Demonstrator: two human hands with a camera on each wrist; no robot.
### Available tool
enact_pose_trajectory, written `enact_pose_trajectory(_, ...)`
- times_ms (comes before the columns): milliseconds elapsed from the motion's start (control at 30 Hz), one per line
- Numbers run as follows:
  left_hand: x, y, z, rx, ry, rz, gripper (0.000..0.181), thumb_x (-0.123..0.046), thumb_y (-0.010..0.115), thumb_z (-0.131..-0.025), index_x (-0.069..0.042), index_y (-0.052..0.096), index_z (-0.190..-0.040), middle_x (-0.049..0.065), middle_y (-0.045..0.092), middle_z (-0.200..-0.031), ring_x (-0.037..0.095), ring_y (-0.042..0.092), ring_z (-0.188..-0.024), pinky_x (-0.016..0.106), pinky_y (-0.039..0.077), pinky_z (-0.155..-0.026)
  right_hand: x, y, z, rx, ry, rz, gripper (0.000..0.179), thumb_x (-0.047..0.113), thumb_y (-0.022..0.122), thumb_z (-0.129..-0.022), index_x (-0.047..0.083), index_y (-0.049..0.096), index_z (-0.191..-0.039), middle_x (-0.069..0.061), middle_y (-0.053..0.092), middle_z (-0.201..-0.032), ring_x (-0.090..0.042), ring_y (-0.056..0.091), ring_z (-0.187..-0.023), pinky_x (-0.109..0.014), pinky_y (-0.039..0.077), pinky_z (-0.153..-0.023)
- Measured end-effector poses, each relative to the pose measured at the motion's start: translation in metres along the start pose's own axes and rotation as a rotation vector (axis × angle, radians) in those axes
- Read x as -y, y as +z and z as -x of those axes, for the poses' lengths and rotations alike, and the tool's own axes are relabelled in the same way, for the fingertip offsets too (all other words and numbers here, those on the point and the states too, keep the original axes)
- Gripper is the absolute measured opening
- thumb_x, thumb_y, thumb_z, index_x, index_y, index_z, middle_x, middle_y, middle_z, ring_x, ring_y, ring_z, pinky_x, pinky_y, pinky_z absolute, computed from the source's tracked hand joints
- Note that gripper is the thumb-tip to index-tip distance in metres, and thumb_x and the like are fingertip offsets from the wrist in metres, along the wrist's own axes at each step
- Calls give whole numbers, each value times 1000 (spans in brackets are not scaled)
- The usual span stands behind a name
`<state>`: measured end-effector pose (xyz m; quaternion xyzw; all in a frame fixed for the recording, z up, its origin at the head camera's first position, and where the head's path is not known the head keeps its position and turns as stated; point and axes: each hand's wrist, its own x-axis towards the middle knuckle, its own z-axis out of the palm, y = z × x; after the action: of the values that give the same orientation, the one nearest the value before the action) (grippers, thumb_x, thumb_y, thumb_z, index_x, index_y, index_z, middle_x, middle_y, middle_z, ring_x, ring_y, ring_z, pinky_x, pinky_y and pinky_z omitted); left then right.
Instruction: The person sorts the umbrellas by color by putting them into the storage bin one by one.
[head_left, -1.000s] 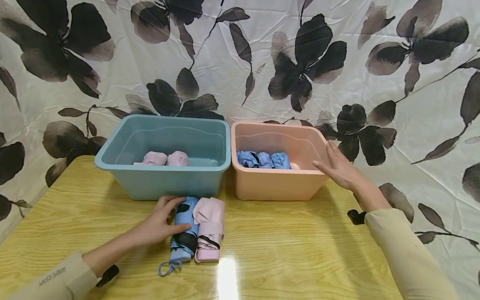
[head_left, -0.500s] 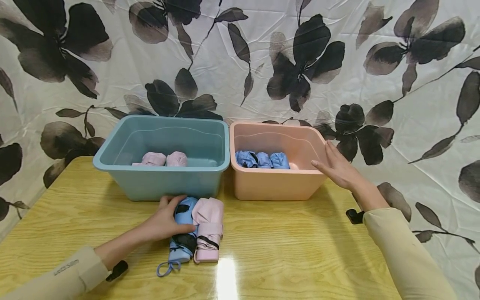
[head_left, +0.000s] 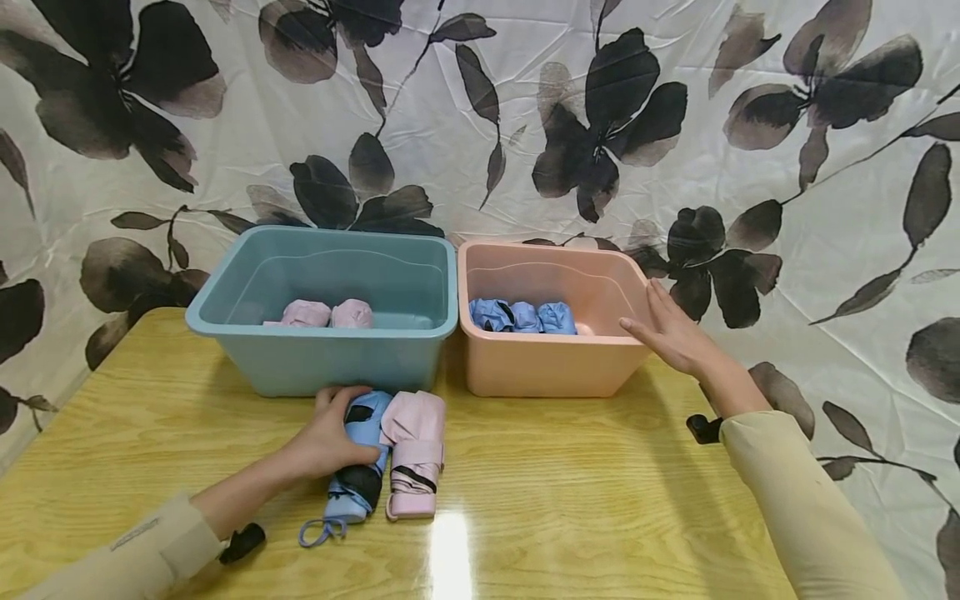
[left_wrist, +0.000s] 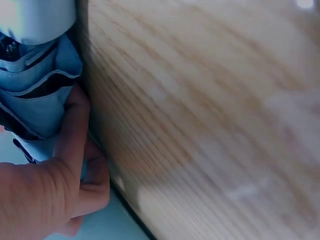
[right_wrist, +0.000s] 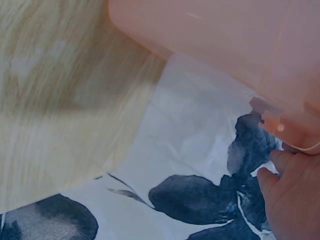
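My left hand (head_left: 326, 437) grips a folded blue umbrella (head_left: 367, 427) at the table's middle, thumb across its top and fingers along its far side. In the left wrist view, fingers curl round the blue umbrella (left_wrist: 37, 112) beside its pale handle end. Its wrist cord loops out toward me. Just right of it lies a folded pink umbrella (head_left: 417, 458), a narrow gap showing between their handles. My right hand (head_left: 671, 333) rests with straight fingers against the right rim of a peach bin (head_left: 551, 367). In the right wrist view, the right hand (right_wrist: 295, 195) is partly seen beside that bin.
A teal bin (head_left: 337, 362) stands left of the peach one, directly behind the umbrellas, with two rolled pink umbrellas (head_left: 306, 314) inside. Three rolled blue umbrellas (head_left: 525, 317) sit in the peach bin. A flowered cloth (head_left: 465, 125) hangs behind the wooden table (head_left: 570, 500).
My left hand has closed round the blue umbrella and shifted it slightly left, its handle end swinging away from the pink one. The right hand keeps its place on the peach bin.
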<state>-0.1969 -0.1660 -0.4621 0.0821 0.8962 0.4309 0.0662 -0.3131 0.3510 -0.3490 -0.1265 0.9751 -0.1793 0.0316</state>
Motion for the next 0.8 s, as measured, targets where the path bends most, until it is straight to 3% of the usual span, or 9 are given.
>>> enact_pose_trajectory(133, 0, -7, 7, -19, -11, 23, 100, -18, 87, -71, 0, 34, -154, 36, 18, -151, 50, 41, -126, 53, 50, -91, -1, 1, 0, -1, 3, 5, 98, 63, 41, -106, 2, -9, -164, -16, -15, -173, -41, -5, -159, -67, 8, -124)
enact_pose_trajectory(333, -15, -21, 22, -53, 12, 51, 99, -21, 88, -77, -2, 31, -156, 32, 26, -151, 46, 47, -122, 53, 50, -93, -1, 1, 0, -4, 2, 7, 98, 63, 41, -106, 3, -9, -165, -15, -15, -173, -41, -5, -159, -68, 9, -124)
enact_pose_trajectory(567, -45, -36, 41, -75, 62, 177, 99, -16, 86, -83, -10, 26, -161, 26, 26, -154, 46, 55, -115, 42, 54, -81, -1, 0, 1, 3, 8, -2, 98, 62, 41, -106, 4, -10, -165, -14, -16, -173, -41, -6, -159, -68, 8, -124)
enact_pose_trajectory(800, -83, -46, 51, -64, 156, 334, 99, -10, 83, -86, -16, 22, -163, 21, 15, -167, 54, 49, -132, 37, 57, -83, 1, 0, 0, 1, 3, 2, 97, 62, 40, -106, 2, -9, -164, -15, -16, -173, -41, -6, -159, -67, 8, -124)
